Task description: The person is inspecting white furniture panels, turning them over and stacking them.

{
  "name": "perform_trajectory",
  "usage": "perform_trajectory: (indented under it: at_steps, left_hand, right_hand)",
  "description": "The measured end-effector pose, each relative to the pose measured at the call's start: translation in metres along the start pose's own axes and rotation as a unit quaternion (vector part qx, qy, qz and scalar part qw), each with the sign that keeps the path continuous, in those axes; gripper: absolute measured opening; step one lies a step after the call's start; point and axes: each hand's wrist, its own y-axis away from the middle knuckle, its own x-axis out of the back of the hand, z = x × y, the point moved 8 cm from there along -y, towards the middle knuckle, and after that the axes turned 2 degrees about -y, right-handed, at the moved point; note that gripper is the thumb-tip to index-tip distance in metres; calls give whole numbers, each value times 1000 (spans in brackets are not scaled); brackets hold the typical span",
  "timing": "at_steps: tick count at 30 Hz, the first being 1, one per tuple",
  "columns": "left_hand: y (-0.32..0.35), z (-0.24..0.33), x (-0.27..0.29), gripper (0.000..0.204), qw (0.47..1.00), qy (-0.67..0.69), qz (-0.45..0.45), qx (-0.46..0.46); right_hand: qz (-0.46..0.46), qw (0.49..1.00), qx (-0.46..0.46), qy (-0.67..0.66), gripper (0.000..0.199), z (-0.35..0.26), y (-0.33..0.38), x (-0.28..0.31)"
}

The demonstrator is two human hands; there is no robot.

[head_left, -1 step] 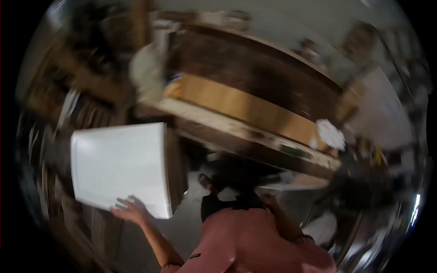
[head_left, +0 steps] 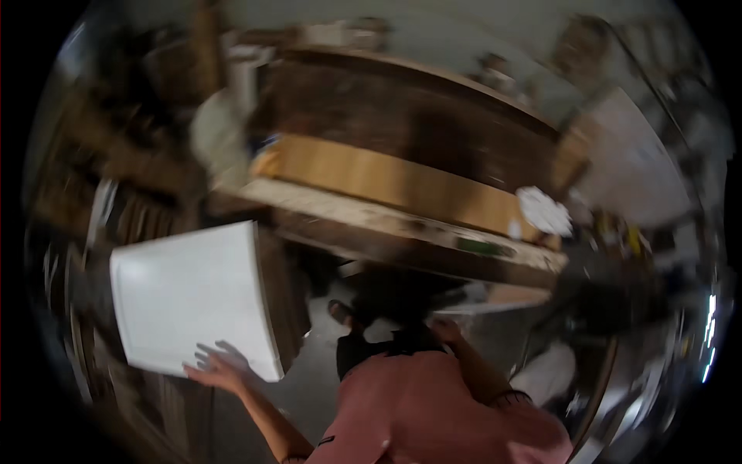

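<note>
My left hand (head_left: 216, 373) is at the near edge of a white flat panel (head_left: 185, 294), fingers spread. A shadow of the fingers falls on the panel; whether they touch it I cannot make out. The panel lies on top of something with brown sides (head_left: 282, 301), like a stack. My right hand (head_left: 446, 331) hangs in front of my waist near the workbench (head_left: 348, 220); its fingers are blurred. Lengthwise on the bench lies a long light-brown wooden board (head_left: 386, 174), with a crumpled white cloth or paper (head_left: 545, 210) at its right end.
A small green object (head_left: 478, 247) sits on the bench's front ledge. Behind the bench's left end stands a pale rounded object (head_left: 219, 131). A large pale sheet (head_left: 634, 158) leans at the right. Dark timber pieces (head_left: 143, 220) crowd the left side.
My view has swung slightly, so the bench and its board appear further left and the panel appears a little turned. My left hand stays at the panel's near edge.
</note>
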Motion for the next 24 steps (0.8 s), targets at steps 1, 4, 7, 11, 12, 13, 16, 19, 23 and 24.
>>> perform_trajectory:
  at_steps: [1,4,7,11,12,13,16,19,23,24]
  left_hand:
    - [2,29,-5,78,991,-116,2,-66]
    - [66,116,-54,72,975,-102,-109,-166]
    - [159,192,-86,51,936,-11,-252,-246]
    - [291,220,-118,46,839,204,-498,-76]
    - [314,218,-117,45,830,158,-530,-72]
    - [332,218,-114,45,817,143,-552,-82]
    - [383,201,-108,43,749,44,-660,-41]
    - [408,183,-102,40,684,-105,-720,-50]
    - [417,179,-108,31,653,-138,-742,-66]
    - [419,180,-113,32,645,-143,-746,-78]
  right_hand:
    - [3,991,-31,-132,32,-16,-3,1]
    - [36,969,17,-245,35,-64,-8,35]
    - [73,977,29,-199,42,-53,-14,74]
    - [217,961,12,-172,33,67,-35,118]
    - [307,905,-22,-295,32,110,-34,127]
    - [354,833,-132,-403,33,158,-34,123]
    - [414,733,-198,-502,31,234,-35,151]
    - [448,612,-192,-623,36,252,-34,178]
    - [382,464,-207,-772,52,241,-44,178]
    - [363,476,-258,-759,57,242,-42,171]
